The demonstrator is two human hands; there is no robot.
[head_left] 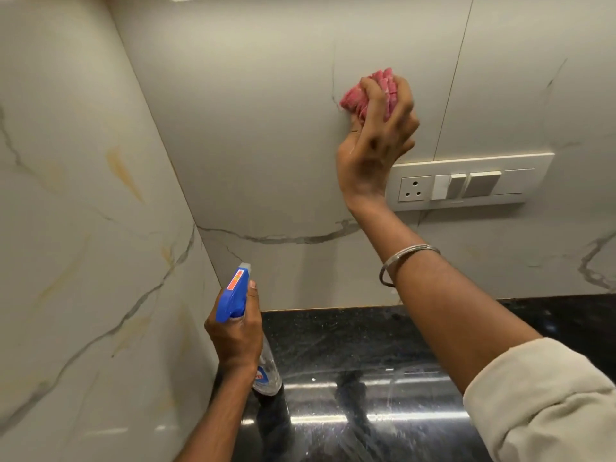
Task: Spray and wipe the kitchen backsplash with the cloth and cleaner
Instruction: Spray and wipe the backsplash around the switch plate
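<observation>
Wiping well, I'd press the right grip [376,128], curled round the pink cloth [353,98] against the backsplash [266,128], firmly and stroke in overlapping lines clear of the socket panel [466,181] beside it, while the left grip [233,335] holds the spray bottle [233,295] low above the surface [366,361]

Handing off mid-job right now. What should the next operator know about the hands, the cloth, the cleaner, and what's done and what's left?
Left hand: grips the spray bottle upright near the corner, over the black counter.
Right hand: presses the bunched pink cloth against the backsplash, up and left of the switch plate.
Done: wiping is under way; the area already covered cannot be told.
Left: probably the rest of the back panel and the side wall. Go carefully around the socket.
</observation>
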